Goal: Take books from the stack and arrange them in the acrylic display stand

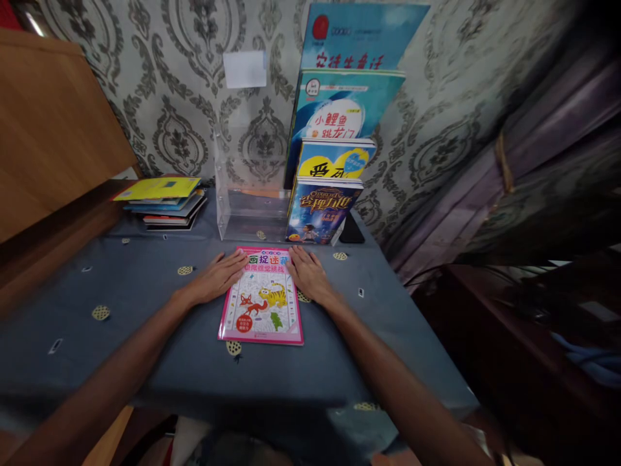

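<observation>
A pink-bordered children's picture book [264, 307], with a fox and a striped cat on its cover, lies flat on the table. My left hand [220, 275] rests palm down at the book's upper left edge, fingers stretched out and tips over the cover. At the opposite upper edge, my right hand [308, 272] lies flat with its fingers extended, touching the book. Neither hand is visibly closed around it. Just behind stands a clear acrylic rack [252, 223]; its right side holds several upright books, the front one a dark blue book [320, 210].
A stack of thin books [167, 197] with a yellow one on top sits at the back left. A black phone-like object [352, 230] lies right of the rack. The blue tablecloth [145, 278] reaches the patterned wall; a wooden panel [58, 116] stands left, a curtain [490, 188] right.
</observation>
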A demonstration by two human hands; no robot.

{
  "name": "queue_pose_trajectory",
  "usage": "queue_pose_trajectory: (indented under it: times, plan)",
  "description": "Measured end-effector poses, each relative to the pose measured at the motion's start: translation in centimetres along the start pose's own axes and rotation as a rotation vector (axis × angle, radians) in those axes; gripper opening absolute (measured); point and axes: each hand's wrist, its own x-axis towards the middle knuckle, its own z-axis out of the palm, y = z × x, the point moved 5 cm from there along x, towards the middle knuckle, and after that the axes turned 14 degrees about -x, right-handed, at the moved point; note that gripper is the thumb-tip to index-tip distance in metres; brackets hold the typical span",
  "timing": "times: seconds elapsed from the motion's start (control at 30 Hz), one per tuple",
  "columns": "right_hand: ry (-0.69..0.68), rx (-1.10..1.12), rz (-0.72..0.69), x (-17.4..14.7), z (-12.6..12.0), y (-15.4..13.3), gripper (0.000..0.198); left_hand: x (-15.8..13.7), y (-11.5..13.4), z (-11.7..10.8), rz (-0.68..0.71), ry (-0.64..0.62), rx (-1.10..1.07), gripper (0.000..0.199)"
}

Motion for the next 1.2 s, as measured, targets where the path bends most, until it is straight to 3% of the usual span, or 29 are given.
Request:
queue_pose_trajectory:
  times: [0.47,0.97,1.2]
  plan:
    - [0.072,0.004,-0.012,0.3,0.6,0.1,0.053,-0.7,1.1,-0.6,0.134,-0.036,0.044,0.047]
    - [0.051,0.070,-0.001,0.7,0.3,0.5,0.050,3.8,6.1,2.8,0.252,-0.116,0.061,0.050]
    - [0.024,0.078,-0.001,1.0,0.3,1.0,0.049,4.2,8.8,4.3,0.365,-0.131,0.037,0.046]
